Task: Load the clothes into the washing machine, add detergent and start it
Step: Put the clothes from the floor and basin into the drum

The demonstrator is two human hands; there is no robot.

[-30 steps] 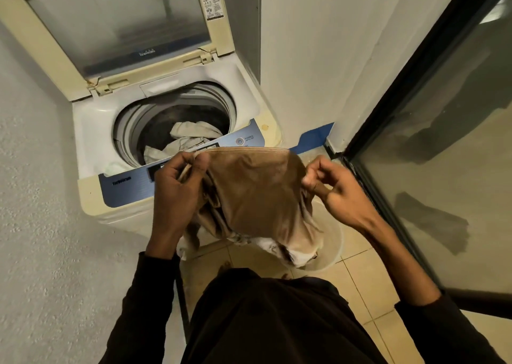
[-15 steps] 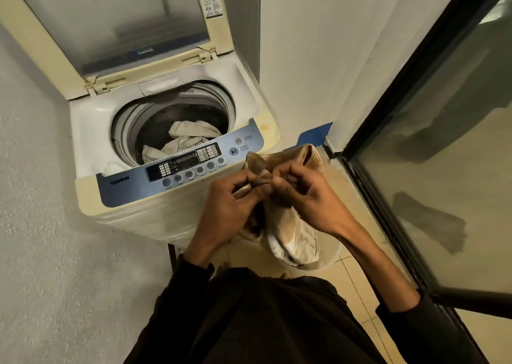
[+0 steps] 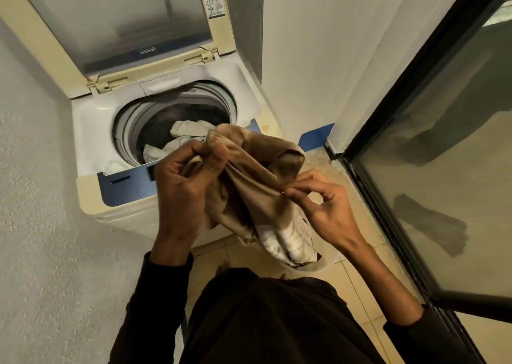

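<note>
While both hands clutch a tan garment (image 3: 257, 175) mid-frame, the left hand (image 3: 182, 186) bunches it closed-fisted, the right hand (image 3: 324, 211) pinches its edge; the washer (image 3: 91, 131), upper left, stands open holding pale clothes (image 3: 182, 139).

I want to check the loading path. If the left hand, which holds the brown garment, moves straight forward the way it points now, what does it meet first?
Probably the washing machine's blue control panel, just beyond the left hand; the open drum lies past it. Depth is unclear, so the hand may pass above the panel.
</note>
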